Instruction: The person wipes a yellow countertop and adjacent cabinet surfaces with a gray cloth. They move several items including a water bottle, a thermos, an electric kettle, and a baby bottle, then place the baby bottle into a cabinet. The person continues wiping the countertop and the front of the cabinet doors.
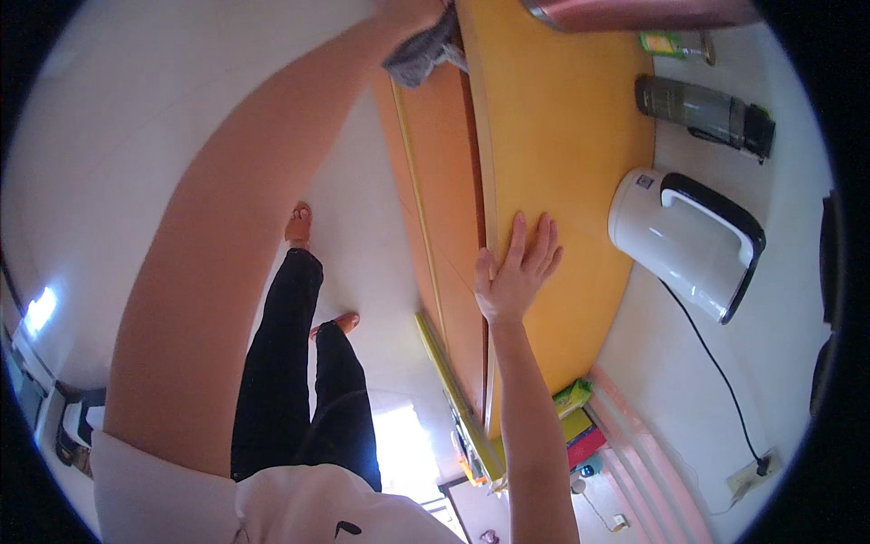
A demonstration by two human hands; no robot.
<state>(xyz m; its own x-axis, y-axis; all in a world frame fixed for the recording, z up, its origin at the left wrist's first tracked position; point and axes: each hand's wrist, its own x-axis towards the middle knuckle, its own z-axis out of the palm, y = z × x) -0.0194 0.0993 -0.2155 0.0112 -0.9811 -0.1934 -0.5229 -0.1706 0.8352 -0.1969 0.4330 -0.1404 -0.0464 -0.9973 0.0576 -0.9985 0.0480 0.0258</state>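
Observation:
My left arm reaches up across the picture to the far end of the yellow wooden tabletop (562,118). There my left hand (415,11), partly cut off by the upper rim, grips a crumpled grey cloth (424,56) against the table's edge. The fingers themselves are mostly out of sight. Lower down, my right hand (518,276) rests palm down on the tabletop near the same edge, fingers spread, holding nothing. To its right stands a white electric kettle (666,240) with a black-and-white handle.
Past the kettle are a grey see-through bottle (693,109) and a green-labelled jar (675,45). A shiny pink object (643,13) sits at the top. The black cord (711,358) runs to a wall socket (754,479). A green packet (573,397) lies near the table's lower end.

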